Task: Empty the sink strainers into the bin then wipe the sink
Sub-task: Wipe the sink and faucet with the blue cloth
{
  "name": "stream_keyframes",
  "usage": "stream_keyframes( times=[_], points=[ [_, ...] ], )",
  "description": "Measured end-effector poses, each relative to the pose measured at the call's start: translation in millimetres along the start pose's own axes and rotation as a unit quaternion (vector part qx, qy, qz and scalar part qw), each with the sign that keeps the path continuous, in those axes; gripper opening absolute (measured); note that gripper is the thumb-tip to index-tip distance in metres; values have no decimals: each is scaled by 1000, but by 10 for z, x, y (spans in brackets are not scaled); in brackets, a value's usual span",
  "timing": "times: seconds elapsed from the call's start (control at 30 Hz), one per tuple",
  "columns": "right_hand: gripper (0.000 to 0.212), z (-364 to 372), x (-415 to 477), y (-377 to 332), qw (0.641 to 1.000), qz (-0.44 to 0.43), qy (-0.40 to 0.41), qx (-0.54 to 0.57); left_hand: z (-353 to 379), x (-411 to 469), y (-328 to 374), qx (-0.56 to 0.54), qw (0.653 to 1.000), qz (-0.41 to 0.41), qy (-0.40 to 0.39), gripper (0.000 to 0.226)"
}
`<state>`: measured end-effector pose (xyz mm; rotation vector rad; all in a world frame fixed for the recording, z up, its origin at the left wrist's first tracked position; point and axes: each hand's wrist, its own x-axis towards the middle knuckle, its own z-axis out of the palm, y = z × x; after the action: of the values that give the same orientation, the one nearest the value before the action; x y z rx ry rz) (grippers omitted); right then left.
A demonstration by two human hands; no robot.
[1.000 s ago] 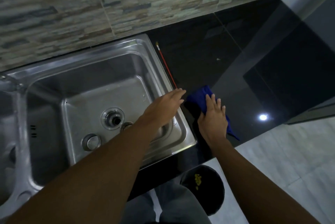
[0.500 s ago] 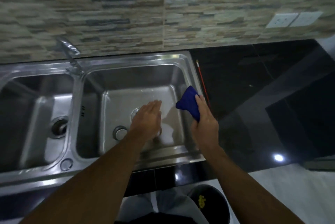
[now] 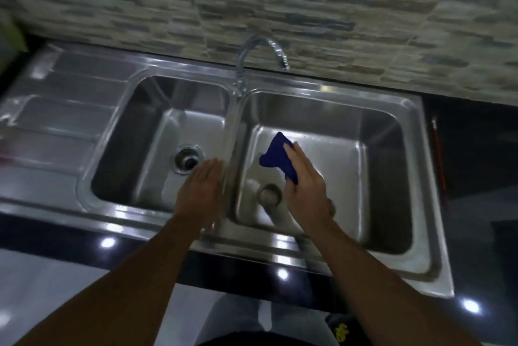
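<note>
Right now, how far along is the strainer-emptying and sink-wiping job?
Emptying: cannot confirm; a round strainer-like piece lies in the right basin. In hand: the right hand grips the blue cloth over that basin; the left hand hovers open. Left: the wiping itself, left basin included.

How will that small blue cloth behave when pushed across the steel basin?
The small blue cloth looks soft and floppy: it bunches in the right hand. It is probably light, as one hand holds it. It may slide easily on the shiny stainless steel basin.
</note>
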<state>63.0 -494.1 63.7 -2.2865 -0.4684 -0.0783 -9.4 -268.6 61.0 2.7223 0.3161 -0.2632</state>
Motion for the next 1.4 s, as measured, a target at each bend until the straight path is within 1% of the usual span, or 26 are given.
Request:
stream_keyframes(
  times=[0.1,0.2,0.23,0.27,0.33,0.37,0.4,0.47,0.53,0.63,0.73,0.83,0.9,0.97,1.07,1.17,1.23,1.3,1.33,1.4],
  points=[
    [74,404,90,-311,999,-38,-37,9,-97,-116,-469,10,999,-27,30,51],
    [66,778,70,-550,993,-96,-69,-12,-153,-228,-902,30,998,-51,21,53],
    [62,896,29,-597,988,-124,-91,-29,-152,-259,-1027,32,998,-57,14,51],
    [61,1005,-31,-631,979,-150,-130,-51,-147,-287,-1132,31,998,-59,9,50],
    [62,1198,-177,-667,950,-197,-214,-113,-126,-338,-1263,45,997,-55,-12,51],
    [63,1269,-240,-669,939,-204,-239,-136,-103,-357,-1297,53,997,-47,-21,51],
    [64,1323,-284,-666,937,-194,-253,-142,-70,-362,-1330,49,998,-38,-23,51],
    [66,1335,-294,-632,944,-175,-252,-122,-57,-374,-1309,18,999,-36,-5,51],
    [64,1353,-188,-587,944,-178,-252,-112,-52,-358,-1314,-7,999,-32,13,55],
    [62,1398,201,-515,954,-144,-237,-115,-28,-373,-1338,-21,999,-21,13,56],
    [59,1520,833,-415,960,-104,-215,-149,3,-384,-1362,-26,999,-16,13,56],
    [57,1612,1421,-320,953,-89,-221,-187,33,-387,-1386,-22,1000,-20,6,55],
    [56,1652,1596,-302,949,-90,-226,-203,47,-381,-1395,-27,999,-20,5,55],
    [58,1676,1527,-346,949,-86,-220,-209,58,-377,-1406,-31,999,-22,4,56],
    [61,1636,1046,-478,950,-95,-234,-183,52,-374,-1397,-31,999,-29,1,57],
    [61,1509,390,-628,940,-144,-283,-127,35,-371,-1383,-32,998,-44,-11,60],
    [61,1439,126,-632,921,-186,-327,-103,31,-362,-1378,-34,997,-57,-26,65],
    [60,1384,150,-539,903,-222,-354,-101,27,-366,-1379,-36,997,-65,-32,68],
    [60,1370,251,-486,899,-235,-354,-107,25,-365,-1381,-38,997,-65,-29,68],
    [60,1389,551,-403,908,-235,-327,-119,23,-370,-1387,-47,996,-66,-23,68]
  ],
)
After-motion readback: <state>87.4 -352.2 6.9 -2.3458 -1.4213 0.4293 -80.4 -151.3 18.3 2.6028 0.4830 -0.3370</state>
